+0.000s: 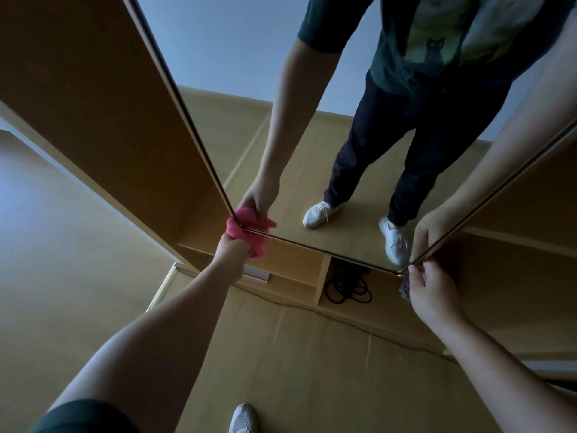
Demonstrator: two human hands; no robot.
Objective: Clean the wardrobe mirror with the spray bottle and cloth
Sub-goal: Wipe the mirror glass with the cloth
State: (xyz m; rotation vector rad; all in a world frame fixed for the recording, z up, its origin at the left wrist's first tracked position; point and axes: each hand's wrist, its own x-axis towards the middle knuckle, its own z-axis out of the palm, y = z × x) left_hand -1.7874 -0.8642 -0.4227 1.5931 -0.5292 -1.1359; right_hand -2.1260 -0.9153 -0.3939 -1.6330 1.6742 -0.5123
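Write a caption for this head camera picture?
Left hand wipes mirror corner with pink cloth; right hand grips the other corner.

One view only, from a wide-angle camera on the person's head, pitched steeply down and forward along both outstretched arms. It sits close to the wardrobe mirror (312, 170), whose bottom edge crosses mid-frame (straight lines bow toward the corners). The wooden floor (296, 370) fills the lower half; a white shoe (243, 418) shows at the bottom edge.
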